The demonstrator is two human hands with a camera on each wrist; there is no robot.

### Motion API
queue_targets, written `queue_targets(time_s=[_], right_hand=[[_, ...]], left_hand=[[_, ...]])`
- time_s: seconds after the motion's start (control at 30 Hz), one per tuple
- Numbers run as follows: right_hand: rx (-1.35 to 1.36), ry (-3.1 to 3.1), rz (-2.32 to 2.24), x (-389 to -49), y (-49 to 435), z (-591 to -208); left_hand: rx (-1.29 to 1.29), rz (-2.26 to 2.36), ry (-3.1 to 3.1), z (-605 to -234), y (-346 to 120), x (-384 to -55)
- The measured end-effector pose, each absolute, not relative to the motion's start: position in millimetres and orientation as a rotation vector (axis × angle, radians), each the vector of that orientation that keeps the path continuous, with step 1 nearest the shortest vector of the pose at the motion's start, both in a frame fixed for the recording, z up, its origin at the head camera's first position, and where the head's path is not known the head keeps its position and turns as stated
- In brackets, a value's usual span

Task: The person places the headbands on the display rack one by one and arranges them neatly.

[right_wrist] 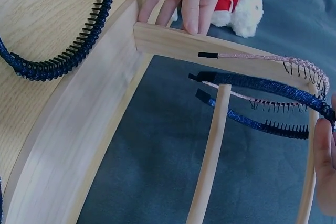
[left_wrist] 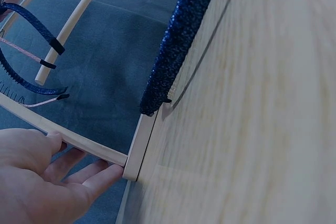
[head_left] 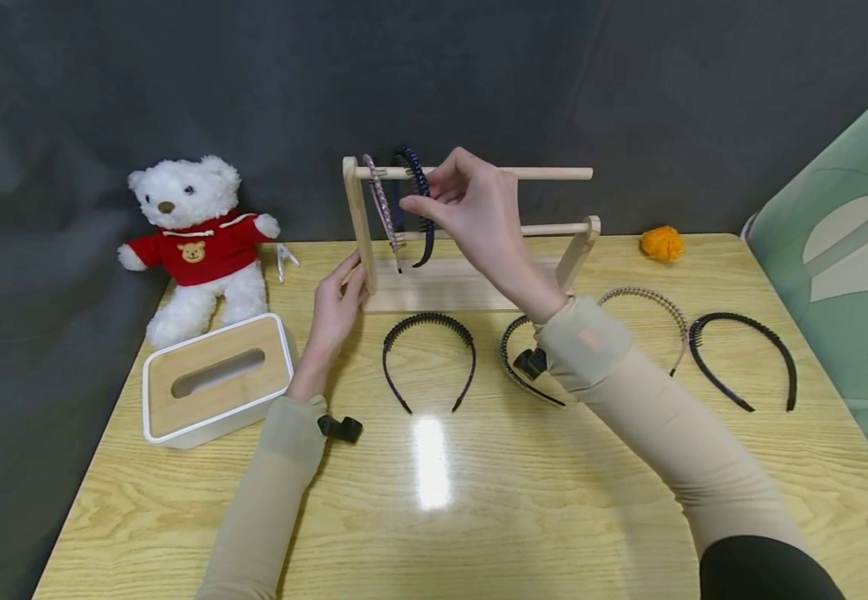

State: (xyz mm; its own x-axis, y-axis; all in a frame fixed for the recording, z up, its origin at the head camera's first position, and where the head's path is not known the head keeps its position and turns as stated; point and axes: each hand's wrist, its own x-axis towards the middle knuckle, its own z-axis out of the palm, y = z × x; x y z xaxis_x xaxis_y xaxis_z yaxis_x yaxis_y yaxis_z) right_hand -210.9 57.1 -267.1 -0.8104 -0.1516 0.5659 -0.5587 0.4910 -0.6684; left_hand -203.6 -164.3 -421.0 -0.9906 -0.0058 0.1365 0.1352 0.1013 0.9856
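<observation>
A wooden rack [head_left: 452, 287] with an upper and a lower rod stands at the back of the table. My left hand [head_left: 334, 310] holds its left upright [right_wrist: 173, 43] low down, thumb and fingers on either side. A pink headband [head_left: 383, 200] hangs over the upper rod [head_left: 546, 173] near that upright. Just right of it, a sparkly dark blue toothed headband [right_wrist: 262, 85] straddles the same rod. My right hand [head_left: 479, 204] pinches this blue headband between thumb and fingers. Another dark blue headband [head_left: 428, 320] lies on the table before the rack.
More headbands lie to the right: one [head_left: 509, 354] partly behind my right wrist, a beaded one [head_left: 659, 297], and a black one [head_left: 786, 358]. A tissue box [head_left: 216, 417] and a white teddy bear [head_left: 208, 250] are left. An orange pompom [head_left: 662, 243] sits at the back right.
</observation>
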Motion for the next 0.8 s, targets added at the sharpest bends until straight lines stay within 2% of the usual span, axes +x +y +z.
queue_targets(time_s=[0.53,0.8], right_hand=[[0.586,-2.233,1.282,-207,64,-270],[0.622,-2.223,1.231,-197,83,-266]], left_hand=[[-0.142,-2.032,-2.251,-422,-163,-203],[-0.145,-2.022,-2.258,-420,-164,-201]])
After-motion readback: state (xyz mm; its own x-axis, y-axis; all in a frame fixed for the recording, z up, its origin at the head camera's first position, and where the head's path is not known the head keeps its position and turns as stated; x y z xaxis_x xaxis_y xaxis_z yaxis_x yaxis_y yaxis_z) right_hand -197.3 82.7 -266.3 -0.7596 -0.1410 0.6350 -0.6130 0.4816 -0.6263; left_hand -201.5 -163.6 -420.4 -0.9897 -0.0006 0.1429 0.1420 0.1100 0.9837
